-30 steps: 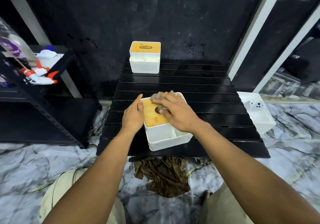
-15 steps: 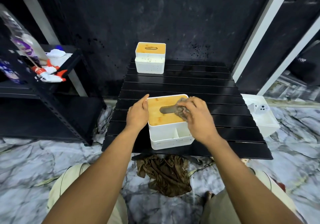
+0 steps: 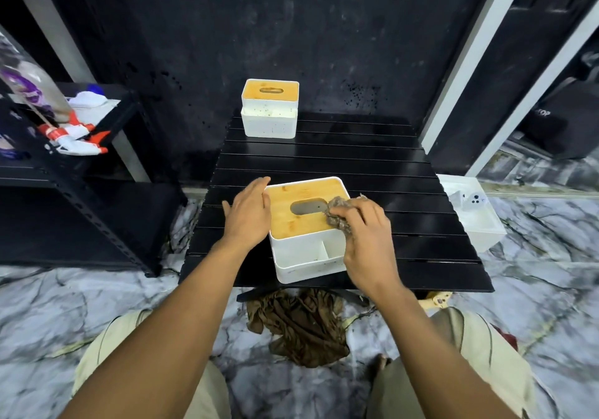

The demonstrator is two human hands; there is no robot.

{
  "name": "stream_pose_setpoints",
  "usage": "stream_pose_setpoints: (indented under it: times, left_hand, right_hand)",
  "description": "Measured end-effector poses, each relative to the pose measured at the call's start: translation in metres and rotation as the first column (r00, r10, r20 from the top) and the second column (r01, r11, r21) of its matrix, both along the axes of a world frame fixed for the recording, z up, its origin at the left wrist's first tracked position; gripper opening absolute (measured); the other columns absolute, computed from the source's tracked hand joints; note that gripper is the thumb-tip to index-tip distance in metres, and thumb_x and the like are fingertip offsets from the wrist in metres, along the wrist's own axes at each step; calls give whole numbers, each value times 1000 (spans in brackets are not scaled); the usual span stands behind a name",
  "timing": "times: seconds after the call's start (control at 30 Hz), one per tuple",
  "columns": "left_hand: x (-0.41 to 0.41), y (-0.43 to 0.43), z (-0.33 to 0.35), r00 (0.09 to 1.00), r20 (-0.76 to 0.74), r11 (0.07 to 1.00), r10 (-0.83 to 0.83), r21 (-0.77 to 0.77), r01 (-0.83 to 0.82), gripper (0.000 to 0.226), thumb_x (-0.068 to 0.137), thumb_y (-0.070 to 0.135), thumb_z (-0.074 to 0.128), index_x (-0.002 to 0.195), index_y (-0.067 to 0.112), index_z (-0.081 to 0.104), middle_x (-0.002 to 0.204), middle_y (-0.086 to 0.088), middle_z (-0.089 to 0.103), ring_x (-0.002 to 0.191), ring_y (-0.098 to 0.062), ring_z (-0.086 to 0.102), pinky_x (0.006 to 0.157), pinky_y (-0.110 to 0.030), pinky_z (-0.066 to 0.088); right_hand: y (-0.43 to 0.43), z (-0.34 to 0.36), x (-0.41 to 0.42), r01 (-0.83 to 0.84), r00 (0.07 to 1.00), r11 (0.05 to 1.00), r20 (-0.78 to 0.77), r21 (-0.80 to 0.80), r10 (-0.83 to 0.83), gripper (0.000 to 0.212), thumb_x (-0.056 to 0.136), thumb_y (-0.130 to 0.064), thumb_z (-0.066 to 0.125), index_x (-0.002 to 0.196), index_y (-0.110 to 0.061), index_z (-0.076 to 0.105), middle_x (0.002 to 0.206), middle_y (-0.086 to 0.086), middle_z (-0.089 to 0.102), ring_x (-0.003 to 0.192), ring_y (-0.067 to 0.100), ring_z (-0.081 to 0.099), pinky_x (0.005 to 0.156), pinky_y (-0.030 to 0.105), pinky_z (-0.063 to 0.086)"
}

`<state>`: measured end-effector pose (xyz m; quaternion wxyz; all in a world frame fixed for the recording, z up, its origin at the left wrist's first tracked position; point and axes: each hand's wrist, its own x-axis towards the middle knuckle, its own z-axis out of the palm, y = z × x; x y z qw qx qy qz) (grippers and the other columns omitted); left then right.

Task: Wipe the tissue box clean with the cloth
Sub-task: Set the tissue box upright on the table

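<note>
Both hands work at the near tissue box [image 3: 308, 224]: our right hand [image 3: 366, 230] pinches the crumpled cloth [image 3: 338, 212] against the right edge of its wooden lid, and our left hand [image 3: 248, 214], fingers spread flat, steadies the left side. We judge the lid is partly wiped, while the white walls and front compartments remain. Another box [image 3: 269, 109] waits at the far edge of the black table [image 3: 421, 224].

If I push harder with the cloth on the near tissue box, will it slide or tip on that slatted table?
Probably slides rather than tips: the tissue box is low, wide and flat-based. It looks like light plastic, likely why the left hand rests at its side. The cloth in the right hand is floppy.
</note>
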<state>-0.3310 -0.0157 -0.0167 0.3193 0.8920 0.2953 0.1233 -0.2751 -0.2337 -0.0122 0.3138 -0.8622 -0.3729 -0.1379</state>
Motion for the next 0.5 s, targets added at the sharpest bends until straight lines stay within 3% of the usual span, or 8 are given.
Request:
stream_pose_setpoints:
  times: [0.07,0.17,0.23,0.33,0.43,0.5]
  left_hand:
    - [-3,-2,5,994,-88,979,-69,187,84,57,103,12,32,156,25,18,164,6,13,150,-20,13,119,-60,1]
    - [-14,-5,10,983,-89,900,-160,395,182,61,101,12,39,156,25,18,165,7,7,151,-21,8,119,-61,2]
    - [-21,-3,9,927,-142,851,-347,366,375,52,104,32,31,155,32,19,165,11,3,152,-18,3,120,-54,-2]
    - [-36,2,12,770,-266,752,-580,190,631,68,87,75,20,150,50,16,163,15,-13,149,-9,-11,121,-41,-7]
    - [-43,1,15,754,-322,719,-573,244,651,73,80,79,24,148,55,14,163,12,-16,149,-12,-6,121,-40,-10]
    - [-42,-9,17,790,-319,744,-524,281,607,74,79,78,24,149,54,17,164,11,-12,150,-19,0,123,-43,1]
  right_hand:
    - [-1,-5,-18,63,993,980,-105,188,-44,49,87,9,52,125,-23,56,129,-8,45,127,18,39,109,31,36]
    - [0,-11,-42,196,946,912,-314,360,-79,43,98,-4,46,136,-22,48,136,-7,35,130,10,33,108,13,28]
    - [5,-19,-44,253,912,902,-398,349,-102,44,99,-9,44,142,-18,42,142,0,31,134,13,29,111,20,27]
    - [8,-23,-30,310,909,901,-373,304,-187,46,98,-4,44,143,-15,40,144,5,32,136,20,29,115,38,31]
    - [7,-18,-15,429,866,876,-376,220,-330,47,96,-6,46,141,-18,41,141,6,36,130,23,32,110,48,33]
    - [11,-17,-21,425,871,884,-353,194,-341,50,95,-9,49,143,-18,40,136,8,37,121,24,33,104,49,35]
